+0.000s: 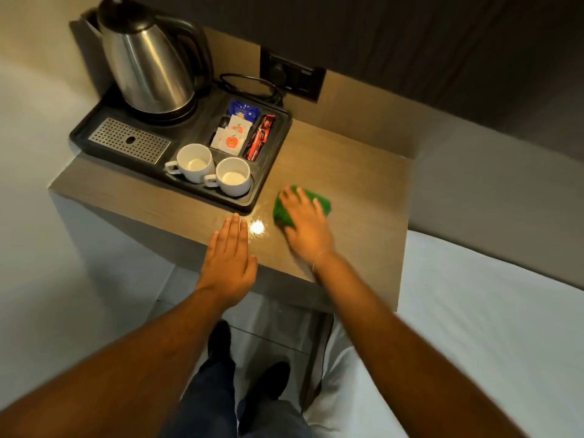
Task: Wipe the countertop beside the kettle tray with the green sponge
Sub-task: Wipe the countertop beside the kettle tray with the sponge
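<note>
The green sponge [319, 202] lies flat on the brown wooden countertop [357, 188], just right of the black kettle tray [271, 165]. My right hand [305, 224] presses down on the sponge, fingers spread over it, hiding most of its left half. My left hand [229, 259] rests flat and empty on the countertop's front edge, below the tray's near corner. A bright light reflection shines on the wet-looking surface between my hands.
On the tray stand a steel kettle [148, 58], a metal drip grate [129, 140], two white cups [215, 170] and sachets [235, 131]. A wall socket [292, 77] sits behind. A white bed [493, 295] borders the countertop on the right.
</note>
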Demonstrator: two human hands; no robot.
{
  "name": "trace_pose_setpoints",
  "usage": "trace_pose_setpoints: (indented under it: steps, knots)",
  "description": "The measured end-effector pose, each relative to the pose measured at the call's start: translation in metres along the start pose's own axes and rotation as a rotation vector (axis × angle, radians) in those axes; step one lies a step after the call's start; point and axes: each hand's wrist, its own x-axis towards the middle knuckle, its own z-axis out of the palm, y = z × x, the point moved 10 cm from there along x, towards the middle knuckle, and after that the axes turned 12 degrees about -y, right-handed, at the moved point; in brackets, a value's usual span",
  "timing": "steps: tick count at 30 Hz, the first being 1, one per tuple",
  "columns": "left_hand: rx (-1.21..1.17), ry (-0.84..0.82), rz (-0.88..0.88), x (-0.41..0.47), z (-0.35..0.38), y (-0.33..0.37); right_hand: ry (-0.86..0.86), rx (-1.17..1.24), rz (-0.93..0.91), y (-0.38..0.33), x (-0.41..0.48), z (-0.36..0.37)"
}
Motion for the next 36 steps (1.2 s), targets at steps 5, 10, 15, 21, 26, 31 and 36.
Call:
trace_pose_setpoints:
  steps: [5,10,15,21,26,31,36]
  knots:
    - [-0.043,0.081,-0.053,-0.003,-0.004,-0.010,-0.016,-0.044,0.027,0.008,-0.113,0.061]
    - [-0.063,0.092,-0.062,0.001,-0.006,0.007,0.052,0.029,0.350,0.112,-0.151,0.013]
    - [-0.086,0.006,-0.059,0.004,-0.007,0.022,0.137,0.064,0.503,0.161,-0.097,-0.057]
    - [-0.056,-0.061,0.025,-0.011,-0.009,0.008,0.057,0.134,0.403,0.119,-0.001,-0.078]
    - [-0.108,-0.053,0.056,-0.018,-0.015,0.004,-0.062,0.124,0.063,0.001,0.009,-0.018]
    - [-0.244,-0.027,0.070,-0.031,-0.022,0.007,-0.158,0.320,-0.083,-0.054,-0.058,0.054]
    - [-0.192,0.099,0.093,-0.053,-0.072,-0.023,-0.141,0.708,0.003,-0.097,-0.056,0.038]
